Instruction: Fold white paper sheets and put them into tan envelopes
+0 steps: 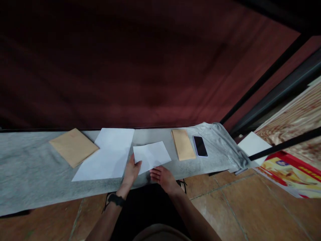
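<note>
A folded white sheet of paper (151, 155) lies on the grey cloth-covered table (27, 174) in front of me. My left hand (131, 170) pinches the sheet's left edge, thumb on top. My right hand (163, 176) rests with spread fingers at the sheet's lower right edge, touching it. A dark watch sits on my left wrist. A larger white sheet (107, 154) lies flat just left of the folded one.
A brown envelope (73, 146) lies at the left and a narrower brown envelope (183, 144) at the right, with a dark phone (200, 146) beside it. A red curtain hangs behind the table. A white sheet (253, 144) and a coloured poster (288, 170) are on the floor at right.
</note>
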A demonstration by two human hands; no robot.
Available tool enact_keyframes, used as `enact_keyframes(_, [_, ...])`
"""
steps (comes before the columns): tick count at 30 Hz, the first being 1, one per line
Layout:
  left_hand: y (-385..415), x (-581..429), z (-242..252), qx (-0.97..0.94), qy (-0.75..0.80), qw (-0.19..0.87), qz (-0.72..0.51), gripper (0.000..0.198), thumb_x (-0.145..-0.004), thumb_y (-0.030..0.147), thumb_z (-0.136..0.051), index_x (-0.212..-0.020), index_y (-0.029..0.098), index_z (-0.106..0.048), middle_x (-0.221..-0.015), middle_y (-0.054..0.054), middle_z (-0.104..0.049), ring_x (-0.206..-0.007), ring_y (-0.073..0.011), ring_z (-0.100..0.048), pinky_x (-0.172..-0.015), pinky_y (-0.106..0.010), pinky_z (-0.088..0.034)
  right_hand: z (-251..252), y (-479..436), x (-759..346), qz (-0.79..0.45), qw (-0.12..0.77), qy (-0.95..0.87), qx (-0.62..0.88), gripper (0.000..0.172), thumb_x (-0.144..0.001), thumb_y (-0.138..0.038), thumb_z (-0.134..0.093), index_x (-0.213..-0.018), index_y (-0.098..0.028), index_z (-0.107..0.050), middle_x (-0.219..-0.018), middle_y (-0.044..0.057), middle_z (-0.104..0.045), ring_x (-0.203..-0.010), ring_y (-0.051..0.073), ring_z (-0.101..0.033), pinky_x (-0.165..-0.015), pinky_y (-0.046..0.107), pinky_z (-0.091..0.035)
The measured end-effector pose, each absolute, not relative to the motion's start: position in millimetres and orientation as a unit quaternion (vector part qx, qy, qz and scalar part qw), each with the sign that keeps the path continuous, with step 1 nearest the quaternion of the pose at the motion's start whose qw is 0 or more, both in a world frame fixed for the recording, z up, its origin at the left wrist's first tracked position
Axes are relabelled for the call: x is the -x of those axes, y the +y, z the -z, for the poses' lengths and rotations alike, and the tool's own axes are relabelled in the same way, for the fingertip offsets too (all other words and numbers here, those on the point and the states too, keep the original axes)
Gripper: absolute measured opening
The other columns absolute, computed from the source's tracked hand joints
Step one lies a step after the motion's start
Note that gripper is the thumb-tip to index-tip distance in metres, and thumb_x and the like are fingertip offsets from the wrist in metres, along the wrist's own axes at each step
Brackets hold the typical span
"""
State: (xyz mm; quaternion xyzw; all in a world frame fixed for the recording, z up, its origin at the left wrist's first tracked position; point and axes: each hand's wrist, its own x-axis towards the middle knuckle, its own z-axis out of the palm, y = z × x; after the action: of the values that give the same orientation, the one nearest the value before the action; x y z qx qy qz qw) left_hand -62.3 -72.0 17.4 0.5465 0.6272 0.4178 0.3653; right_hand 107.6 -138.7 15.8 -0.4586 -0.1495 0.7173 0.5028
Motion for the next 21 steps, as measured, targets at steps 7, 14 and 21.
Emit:
enact_keyframes(7, [-57, 80, -12, -0.624, 0.67, 0.302, -0.266, 0.065, -0.083, 0.018, -0.058, -0.147, 0.015, -0.046, -0.118, -0.012, -0.074, -0.109, -0.0284, -0.07, -0.097, -0.039, -0.053, -18, -135, -124, -0.401, 0.451, -0.533, 0.593, 0.031, -0.095, -0.038, -0.049, -0.107, -0.021, -0.072, -0.105, 0.008, -0.074, -0.1, 0.023, -0.068, -0.096, 0.039, -0.053])
enact_keyframes(14, [-42, 86, -12, -0.668, 0.606, 0.356, -0.244, 0.069, -0.085, 0.019, -0.055, -0.152, 0.018, -0.038, -0.118, -0.007, -0.074, -0.101, -0.0241, -0.072, -0.092, -0.037, -0.057, -4, -101, -118, -0.12, 0.305, -0.73, 0.599, 0.044, -0.102, -0.025, -0.041, -0.142, -0.014, -0.054, -0.155, 0.013, -0.046, -0.146, 0.024, -0.039, -0.12, 0.044, -0.036])
enact_keyframes(21, [-74, 56, -10, -0.728, 0.637, 0.032, -0.25, 0.056, -0.098, 0.026, -0.043, -0.152, 0.011, -0.039, -0.15, -0.023, -0.049, -0.14, -0.0352, -0.046, -0.112, -0.056, -0.04, 14, -82, -110, -0.058, 0.18, -0.746, 0.639, 0.051, -0.105, -0.031, -0.042, -0.151, -0.011, -0.043, -0.159, 0.016, -0.04, -0.149, 0.027, -0.034, -0.122, 0.049, -0.028])
